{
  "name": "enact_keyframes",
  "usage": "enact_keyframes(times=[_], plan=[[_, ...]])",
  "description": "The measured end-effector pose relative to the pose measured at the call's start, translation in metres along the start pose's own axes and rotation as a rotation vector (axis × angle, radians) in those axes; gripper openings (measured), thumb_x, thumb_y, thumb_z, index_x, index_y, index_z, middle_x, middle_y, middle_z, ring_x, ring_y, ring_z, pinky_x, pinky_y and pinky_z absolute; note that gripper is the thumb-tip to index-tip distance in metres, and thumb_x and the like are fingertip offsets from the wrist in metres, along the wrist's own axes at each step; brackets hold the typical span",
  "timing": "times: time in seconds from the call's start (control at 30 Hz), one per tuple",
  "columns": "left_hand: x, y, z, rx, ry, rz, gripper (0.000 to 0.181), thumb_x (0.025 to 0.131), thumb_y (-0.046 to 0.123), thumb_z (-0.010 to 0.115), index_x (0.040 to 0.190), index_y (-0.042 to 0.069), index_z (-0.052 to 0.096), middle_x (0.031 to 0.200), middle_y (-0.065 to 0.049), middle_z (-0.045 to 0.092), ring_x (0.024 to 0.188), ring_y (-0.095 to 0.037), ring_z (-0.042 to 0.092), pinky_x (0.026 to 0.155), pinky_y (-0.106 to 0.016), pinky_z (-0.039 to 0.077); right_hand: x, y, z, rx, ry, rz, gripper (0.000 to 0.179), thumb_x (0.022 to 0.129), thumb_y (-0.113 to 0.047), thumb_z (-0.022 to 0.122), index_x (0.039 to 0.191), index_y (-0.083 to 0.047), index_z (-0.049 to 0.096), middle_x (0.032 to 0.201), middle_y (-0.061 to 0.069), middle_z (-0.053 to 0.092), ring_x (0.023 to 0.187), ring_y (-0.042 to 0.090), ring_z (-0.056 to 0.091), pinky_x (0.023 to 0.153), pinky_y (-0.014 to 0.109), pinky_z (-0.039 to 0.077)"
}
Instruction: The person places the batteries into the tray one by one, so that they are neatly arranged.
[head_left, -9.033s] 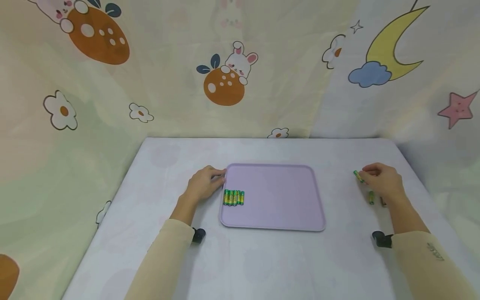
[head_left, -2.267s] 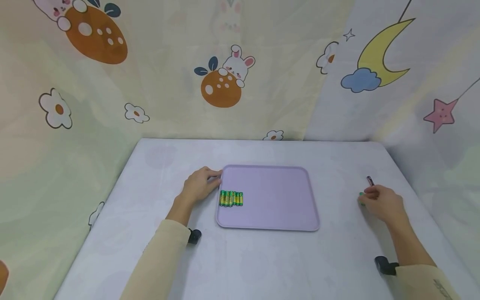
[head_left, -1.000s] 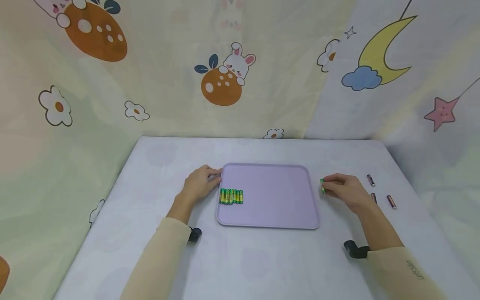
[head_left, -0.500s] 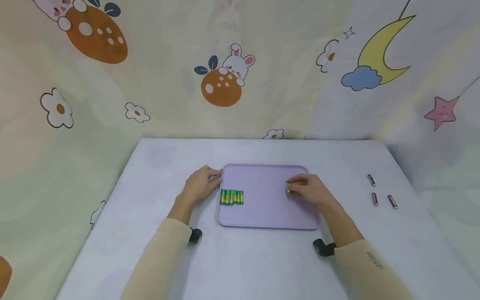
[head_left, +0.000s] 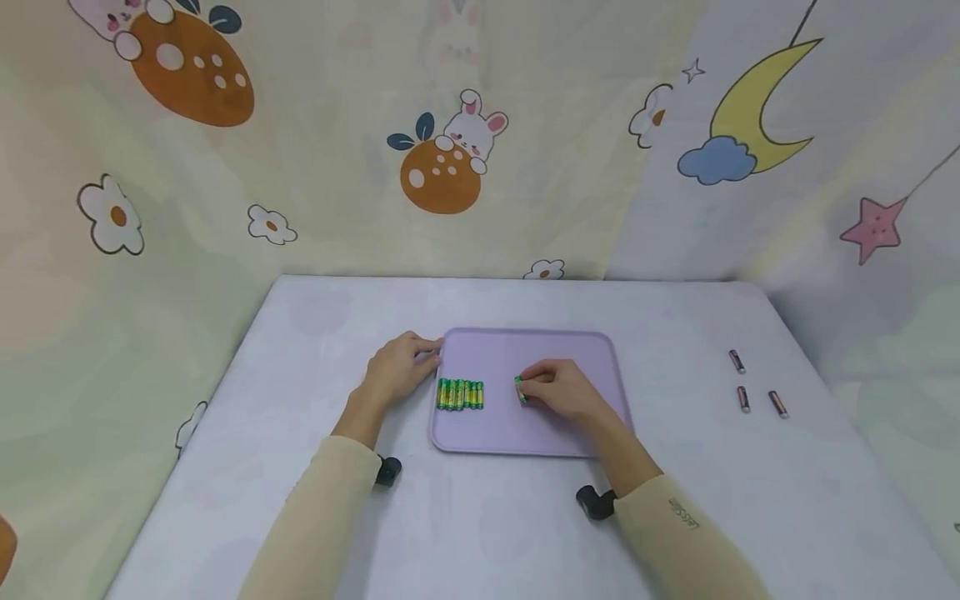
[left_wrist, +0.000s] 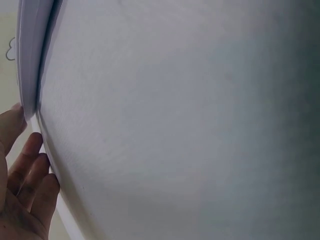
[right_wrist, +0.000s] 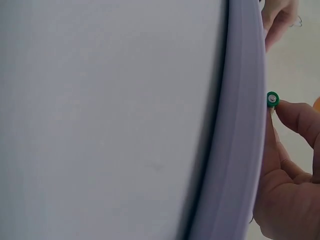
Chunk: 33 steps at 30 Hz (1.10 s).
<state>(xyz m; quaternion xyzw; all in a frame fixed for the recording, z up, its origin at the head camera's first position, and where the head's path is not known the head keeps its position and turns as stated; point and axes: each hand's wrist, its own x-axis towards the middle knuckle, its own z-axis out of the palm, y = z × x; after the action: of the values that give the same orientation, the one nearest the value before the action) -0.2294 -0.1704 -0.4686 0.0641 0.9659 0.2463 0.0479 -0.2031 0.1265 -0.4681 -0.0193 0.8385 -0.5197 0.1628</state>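
Observation:
A lilac tray (head_left: 487, 437) lies in the middle of the table. A row of several green and yellow batteries (head_left: 460, 395) lies side by side at its left edge. My left hand (head_left: 397, 367) touches the outside of the tray's left rim with thumb and fingertips; in the left wrist view the fingers (left_wrist: 42, 195) are fairly straight. Over the tray, right of the row, my right hand (head_left: 566, 390) pinches a green battery (head_left: 521, 390) between thumb and fingers. The battery's green end (right_wrist: 272, 99) shows above the tray rim (right_wrist: 240, 125) in the right wrist view.
Three dark batteries with coppery ends lie apart on the right of the table: one farther back (head_left: 737, 361), one nearer (head_left: 743, 399) and one at the far right (head_left: 777, 404). A printed cloth (head_left: 337, 167) hangs behind the table (head_left: 487, 533).
My right hand has carried a green battery left from the table's right side to over the tray. The row is longer than 9 s ago. My left hand stays at the rim.

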Motion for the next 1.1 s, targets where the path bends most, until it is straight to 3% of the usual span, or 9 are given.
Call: enact_keyframes(times=[0.33,1.1], plan=[[0.003,0.0,0.003,-0.012,-0.006,0.003,0.042,0.102,0.038,0.064,0.142,0.027,0.063,0.136,-0.007,0.063,0.129,-0.034,0.058,0.103,-0.056,0.049,0.004,-0.019,0.028,0.017,0.007,0.024,0.019,0.089,-0.012,0.074,0.106,-0.003,0.073,0.09,0.007,0.073,0.078,0.015,0.069,0.075,0.029,0.059],[0.004,-0.001,-0.001,-0.01,-0.031,-0.012,0.043,0.102,0.038,0.064,0.143,0.027,0.062,0.134,-0.007,0.063,0.128,-0.032,0.058,0.102,-0.055,0.049,-0.004,-0.018,0.023,-0.012,-0.049,0.012,0.018,0.096,-0.018,0.074,0.106,-0.004,0.072,0.093,0.007,0.072,0.084,0.015,0.07,0.079,0.027,0.058]])
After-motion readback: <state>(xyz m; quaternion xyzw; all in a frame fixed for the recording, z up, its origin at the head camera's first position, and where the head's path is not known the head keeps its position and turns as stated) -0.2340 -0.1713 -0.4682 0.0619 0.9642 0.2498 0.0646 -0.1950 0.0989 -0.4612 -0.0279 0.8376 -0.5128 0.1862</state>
